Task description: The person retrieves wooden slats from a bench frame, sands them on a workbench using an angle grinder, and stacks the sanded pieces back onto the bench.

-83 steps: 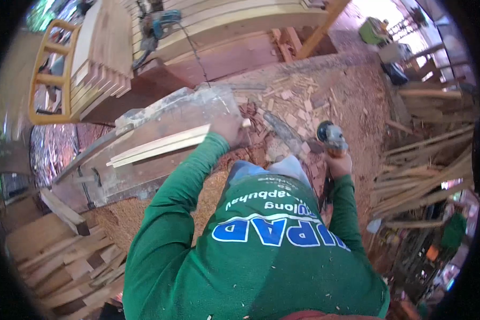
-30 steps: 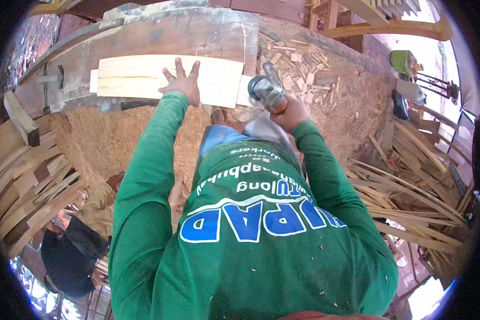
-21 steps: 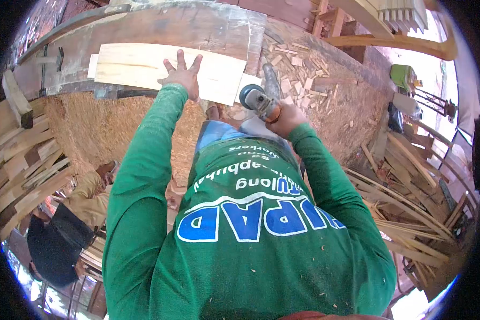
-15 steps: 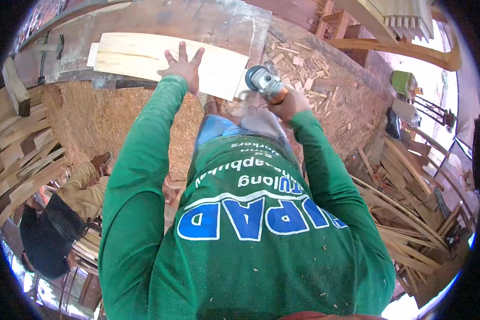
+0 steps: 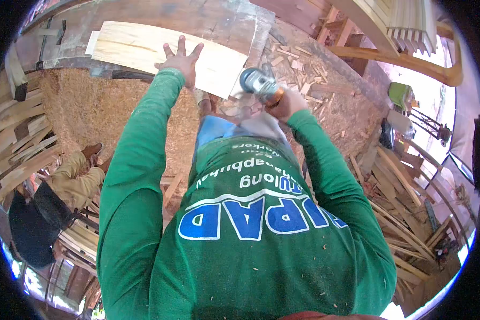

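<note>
A pale wooden board (image 5: 128,45) with one curved edge lies on the workbench (image 5: 213,18). My left hand (image 5: 180,63) rests flat on the board, fingers spread. In my right hand (image 5: 288,105) is an angle grinder (image 5: 261,84) with an orange body and a metal head, my fingers wrapped round it. The grinder's round disc is at the board's right end; blur hides whether it touches. Another pale piece of wood (image 5: 92,42) sticks out from under the board's left end.
Wood offcuts (image 5: 304,69) and sawdust (image 5: 85,101) cover the ground. Stacked curved timber (image 5: 18,144) stands at the left, near another person (image 5: 42,213). Long wood strips (image 5: 400,224) lie at the right. A curved wooden piece (image 5: 400,61) is at the upper right.
The grinder in my right hand has shifted slightly left along the board's end. My left hand stays on the board. The other person at the left has moved a little.
</note>
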Tool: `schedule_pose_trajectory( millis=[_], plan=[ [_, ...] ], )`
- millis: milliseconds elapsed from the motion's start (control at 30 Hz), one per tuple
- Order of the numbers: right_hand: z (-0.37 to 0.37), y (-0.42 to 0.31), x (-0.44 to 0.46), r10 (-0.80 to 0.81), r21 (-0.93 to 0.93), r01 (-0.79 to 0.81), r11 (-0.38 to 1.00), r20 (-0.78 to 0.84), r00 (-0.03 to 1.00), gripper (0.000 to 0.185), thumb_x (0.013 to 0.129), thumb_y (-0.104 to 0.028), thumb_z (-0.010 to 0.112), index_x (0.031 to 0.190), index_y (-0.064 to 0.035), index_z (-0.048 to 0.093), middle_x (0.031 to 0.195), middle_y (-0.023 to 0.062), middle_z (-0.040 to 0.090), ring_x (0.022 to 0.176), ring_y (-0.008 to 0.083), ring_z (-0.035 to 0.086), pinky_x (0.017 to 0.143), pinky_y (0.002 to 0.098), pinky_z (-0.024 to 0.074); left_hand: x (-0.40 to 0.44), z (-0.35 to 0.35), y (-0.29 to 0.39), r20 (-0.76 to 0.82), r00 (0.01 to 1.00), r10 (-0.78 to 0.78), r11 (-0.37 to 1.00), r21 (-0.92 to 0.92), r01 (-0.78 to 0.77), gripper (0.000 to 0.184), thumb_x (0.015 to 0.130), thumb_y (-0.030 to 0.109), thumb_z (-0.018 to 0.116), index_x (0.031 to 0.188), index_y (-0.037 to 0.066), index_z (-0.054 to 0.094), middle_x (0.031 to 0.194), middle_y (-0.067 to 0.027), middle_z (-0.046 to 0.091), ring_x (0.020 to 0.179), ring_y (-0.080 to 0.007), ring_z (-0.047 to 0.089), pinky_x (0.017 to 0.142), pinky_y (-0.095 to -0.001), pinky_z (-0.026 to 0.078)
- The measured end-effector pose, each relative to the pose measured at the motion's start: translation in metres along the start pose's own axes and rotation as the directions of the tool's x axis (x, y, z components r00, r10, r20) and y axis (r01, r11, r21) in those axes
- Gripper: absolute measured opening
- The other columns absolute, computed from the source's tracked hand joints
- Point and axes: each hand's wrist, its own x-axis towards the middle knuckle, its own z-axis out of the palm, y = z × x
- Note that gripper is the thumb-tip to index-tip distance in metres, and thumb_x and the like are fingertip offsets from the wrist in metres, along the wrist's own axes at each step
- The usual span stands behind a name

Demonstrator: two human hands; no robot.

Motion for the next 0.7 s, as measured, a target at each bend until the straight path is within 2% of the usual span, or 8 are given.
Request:
schedule_pose_trajectory(
  millis=[133, 233, 333, 433, 467, 500, 567, 700],
  plan=[
    [0.012, -0.018, -0.019, 0.058, -0.077, -0.052, 0.996, 0.078, 0.995, 0.05, 0.071, -0.038, 0.079, 0.112, -0.0108, 0.069, 0.097, 0.0224, 0.073, 0.096, 0.0387, 0.072, 0.084, 0.0475, 0.058, 0.0, 0.002, -0.001, -0.026, 1.0, -0.005, 1.0, -0.002, 0.005, 0.135, 0.063, 0.03, 0.096, 0.162, 0.043, 0.006, 0.171, -0.0115, -0.011, 0.151, -0.0555, 0.005, 0.106, -0.0797, 0.035],
    [-0.01, -0.025, -0.019, 0.021, 0.006, -0.022, 1.0, 0.109, 0.994, 0.05, 0.071, -0.039, 0.079, 0.111, -0.0106, 0.069, 0.095, 0.0229, 0.073, 0.094, 0.039, 0.072, 0.083, 0.0476, 0.0581, -0.001, 0.003, 0.0, -0.039, 0.999, -0.007, 1.0, 0.001, 0.007, 0.134, 0.063, 0.029, 0.096, 0.162, 0.043, 0.006, 0.171, -0.0114, -0.01, 0.151, -0.0555, 0.005, 0.106, -0.0795, 0.035],
    [0.003, 0.011, 0.006, 0.008, -0.002, -0.008, 1.0, -0.059, 0.998, 0.046, 0.072, -0.037, 0.078, 0.109, -0.0104, 0.071, 0.095, 0.0212, 0.074, 0.093, 0.0396, 0.072, 0.082, 0.0469, 0.0584, -0.002, 0.002, 0.001, -0.034, 0.999, -0.014, 1.0, 0.0, 0.014, 0.133, 0.064, 0.028, 0.095, 0.162, 0.042, 0.007, 0.171, -0.0116, -0.01, 0.152, -0.0555, 0.005, 0.106, -0.0794, 0.036],
    [-0.013, 0.004, -0.006, -0.101, -0.012, 0.102, 0.995, 0.076, 0.992, 0.04, 0.074, -0.034, 0.079, 0.101, -0.0063, 0.071, 0.091, 0.0229, 0.072, 0.085, 0.0426, 0.07, 0.075, 0.047, 0.0573, -0.004, 0.001, 0.004, -0.029, 0.999, -0.018, 1.0, -0.01, 0.017, 0.132, 0.064, 0.027, 0.095, 0.162, 0.042, 0.007, 0.171, -0.0117, -0.009, 0.151, -0.0558, 0.005, 0.106, -0.0797, 0.035],
    [0.008, 0.003, -0.006, -0.021, -0.146, 0.029, 0.989, 0.058, 0.998, 0.041, 0.073, -0.039, 0.079, 0.096, -0.0064, 0.072, 0.09, 0.0219, 0.072, 0.085, 0.0411, 0.071, 0.074, 0.0475, 0.0574, -0.005, 0.001, 0.004, -0.026, 0.999, -0.019, 1.0, -0.015, 0.018, 0.132, 0.064, 0.026, 0.095, 0.162, 0.042, 0.007, 0.171, -0.0118, -0.009, 0.151, -0.0559, 0.005, 0.106, -0.0797, 0.035],
    [0.028, 0.009, -0.01, -0.072, -0.004, 0.072, 0.997, 0.025, 0.997, 0.045, 0.073, -0.045, 0.078, 0.096, -0.007, 0.073, 0.09, 0.0228, 0.072, 0.086, 0.039, 0.072, 0.075, 0.048, 0.0574, -0.005, 0.0, 0.004, -0.026, 0.999, -0.021, 1.0, -0.018, 0.02, 0.132, 0.064, 0.025, 0.095, 0.162, 0.042, 0.007, 0.171, -0.0118, -0.009, 0.151, -0.056, 0.005, 0.107, -0.0797, 0.034],
    [0.018, -0.017, -0.026, 0.026, -0.14, -0.016, 0.99, 0.071, 0.997, 0.047, 0.073, -0.046, 0.079, 0.099, -0.0082, 0.072, 0.092, 0.0216, 0.073, 0.088, 0.0372, 0.072, 0.076, 0.0473, 0.0574, -0.004, -0.001, 0.004, -0.026, 0.999, -0.02, 0.999, -0.028, 0.019, 0.133, 0.064, 0.023, 0.095, 0.162, 0.042, 0.007, 0.171, -0.0118, -0.009, 0.151, -0.0563, 0.004, 0.107, -0.0796, 0.034],
    [0.006, 0.015, 0.002, 0.019, -0.059, -0.019, 0.998, -0.009, 1.0, 0.046, 0.072, -0.043, 0.079, 0.103, -0.0104, 0.073, 0.095, 0.0191, 0.074, 0.091, 0.0365, 0.072, 0.081, 0.0464, 0.0576, -0.004, 0.0, 0.004, -0.033, 0.999, -0.013, 1.0, -0.029, 0.012, 0.134, 0.063, 0.02, 0.095, 0.162, 0.04, 0.008, 0.171, -0.0126, -0.009, 0.151, -0.0567, 0.004, 0.107, -0.0794, 0.035]
  ],
)
